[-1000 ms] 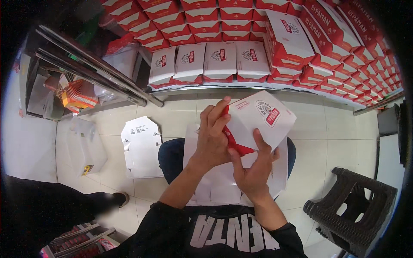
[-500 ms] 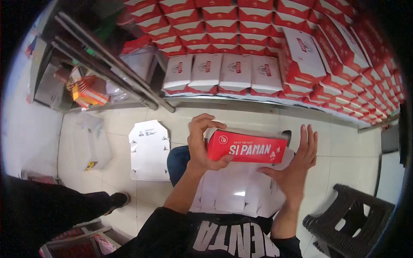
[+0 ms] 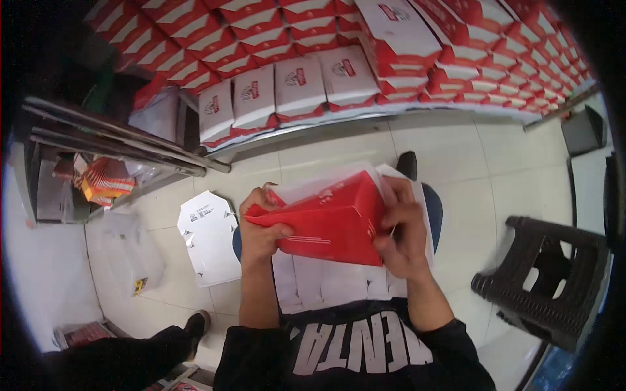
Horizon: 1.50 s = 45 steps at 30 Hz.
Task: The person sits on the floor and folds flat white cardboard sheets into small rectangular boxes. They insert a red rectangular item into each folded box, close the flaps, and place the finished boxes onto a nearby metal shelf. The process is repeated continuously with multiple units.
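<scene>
The red box is above the white cardboard sheets — turned since half a second ago to show another side. The left hand grips one end; the right hand, spread wide earlier, now curls around the other.

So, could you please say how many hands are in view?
2: the left hand gripping the red box at its left end, the right hand touching its right end.

1. The shirt is plain black cloth.
2. Big white block letters, patchy from where I stand, cross its chest.
3. Black sleeves leave both forearms bare.
4. Dark blue cloth covers the legs.
</scene>
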Each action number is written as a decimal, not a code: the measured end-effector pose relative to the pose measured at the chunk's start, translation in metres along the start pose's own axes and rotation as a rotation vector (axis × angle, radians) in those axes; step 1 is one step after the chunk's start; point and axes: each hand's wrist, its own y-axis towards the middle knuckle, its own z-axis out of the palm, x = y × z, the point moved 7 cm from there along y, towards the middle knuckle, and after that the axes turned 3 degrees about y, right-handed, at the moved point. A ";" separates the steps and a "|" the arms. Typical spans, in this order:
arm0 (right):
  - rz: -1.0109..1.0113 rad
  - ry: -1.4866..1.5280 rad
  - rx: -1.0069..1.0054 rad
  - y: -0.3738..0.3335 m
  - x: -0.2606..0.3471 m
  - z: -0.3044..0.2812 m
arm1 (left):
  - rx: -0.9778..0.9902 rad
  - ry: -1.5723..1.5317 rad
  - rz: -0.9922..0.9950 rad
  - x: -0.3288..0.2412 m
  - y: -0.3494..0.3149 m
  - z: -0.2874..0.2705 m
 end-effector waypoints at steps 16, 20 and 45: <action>0.433 -0.636 -0.551 -0.061 -0.012 -0.094 | 0.061 0.845 0.542 -0.056 0.029 0.056; 1.150 -0.859 0.104 -0.103 -0.024 -0.087 | -0.073 1.123 0.947 -0.019 0.136 0.108; 0.837 -0.723 0.496 -0.139 0.006 0.013 | 0.466 -0.783 -0.655 0.108 -0.072 0.114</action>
